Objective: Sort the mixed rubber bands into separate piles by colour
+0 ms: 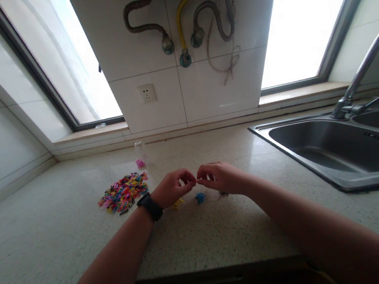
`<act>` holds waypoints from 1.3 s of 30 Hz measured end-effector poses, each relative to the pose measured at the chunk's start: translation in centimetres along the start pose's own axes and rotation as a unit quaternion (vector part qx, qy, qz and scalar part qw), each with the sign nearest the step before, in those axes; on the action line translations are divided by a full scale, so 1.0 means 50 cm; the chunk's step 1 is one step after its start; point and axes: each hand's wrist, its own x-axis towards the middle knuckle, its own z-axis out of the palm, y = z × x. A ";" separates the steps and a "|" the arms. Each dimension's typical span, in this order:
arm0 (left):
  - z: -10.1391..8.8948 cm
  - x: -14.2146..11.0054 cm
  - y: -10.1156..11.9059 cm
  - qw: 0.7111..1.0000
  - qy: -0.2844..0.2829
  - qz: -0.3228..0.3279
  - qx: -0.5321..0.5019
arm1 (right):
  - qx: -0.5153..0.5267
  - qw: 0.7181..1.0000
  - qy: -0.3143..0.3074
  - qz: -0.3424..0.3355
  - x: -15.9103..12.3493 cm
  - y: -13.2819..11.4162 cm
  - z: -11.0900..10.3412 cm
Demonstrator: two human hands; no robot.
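Fingers [190, 177] of left hand [172, 187] and right hand [221, 176] pinched closed, tips nearly meeting, on tiny item [197, 181], too small to identify. On table [206, 238]: blue clump [200, 198] at 6 o'clock from it, yellow pieces [178, 203] at 8, multicoloured pile [124, 193] at 9.

The single camera sits on the person's head, above and behind the left hand [177, 186] and the right hand [224, 177], and it faces forward and down. It sees both hands from moderately near. The view is wide, including the tabletop [206, 238] under them, the tiled wall [164, 115] beyond, and the sink [374, 179] rightward of the right hand.
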 end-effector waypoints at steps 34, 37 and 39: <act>0.001 0.008 0.078 0.942 0.130 -0.027 -0.308 | 0.145 0.971 0.178 0.067 0.014 0.014 0.001; 0.005 0.007 0.094 0.921 0.136 -0.022 -0.364 | 0.143 0.971 0.178 0.068 0.014 0.018 0.002; 0.008 0.007 0.097 0.916 0.135 -0.029 -0.376 | 0.142 0.972 0.173 0.069 0.014 0.019 0.002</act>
